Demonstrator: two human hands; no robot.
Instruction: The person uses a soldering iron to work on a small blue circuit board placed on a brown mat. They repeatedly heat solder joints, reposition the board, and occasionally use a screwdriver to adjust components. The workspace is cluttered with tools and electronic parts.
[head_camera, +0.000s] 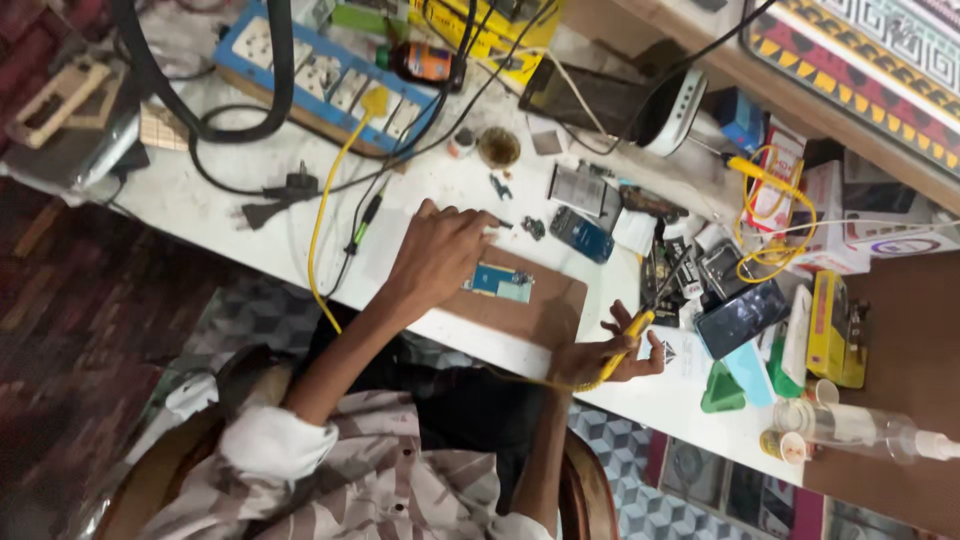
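Observation:
My left hand (440, 255) rests on a small blue-green circuit board (503, 283) that lies on a brown work mat (545, 305), pressing its near edge with closed fingers. My right hand (605, 355) hovers at the table's front edge, to the right of the mat. It grips a yellow-handled soldering iron (632, 328) whose dark tip (672, 282) points up and away toward a cluster of phone parts. A yellow cable runs from the iron under my wrist.
A white table (230, 205) carries a blue power strip (325, 85), black cables, a small round tin (498, 147), loose boards, a dark phone (742, 315), a green triangular pick (722, 388), a clear bottle (855, 425) and boxes at right.

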